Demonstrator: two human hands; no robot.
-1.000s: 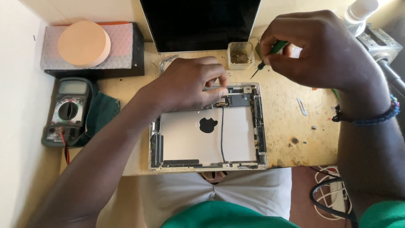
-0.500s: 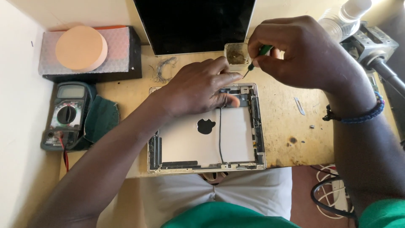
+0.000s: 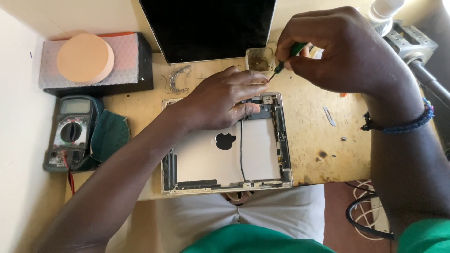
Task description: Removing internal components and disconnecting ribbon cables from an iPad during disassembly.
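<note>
1. Head view is looking down on an opened tablet shell (image 3: 225, 154), a flat silver metal tray with rounded corners, lying on the scuffed tan counter (image 3: 318, 140).
2. Left hand (image 3: 220, 100) is pressing flat on the shell's upper part, fingers spread and gripping nothing, fingertips near the dark circuit strip (image 3: 265, 110).
3. Right hand (image 3: 340, 51) is pinching a slim green-handled screwdriver (image 3: 286, 58), fingers closed around it; its thin metal tip is pointing down just above the shell's top edge.
4. Small square plastic cup (image 3: 260, 58) is sitting just beside the tip.
5. Grey multimeter (image 3: 70, 133) is lying at the left, near a round peach foam disc (image 3: 85, 58) resting on a textured box (image 3: 129, 51).
</note>
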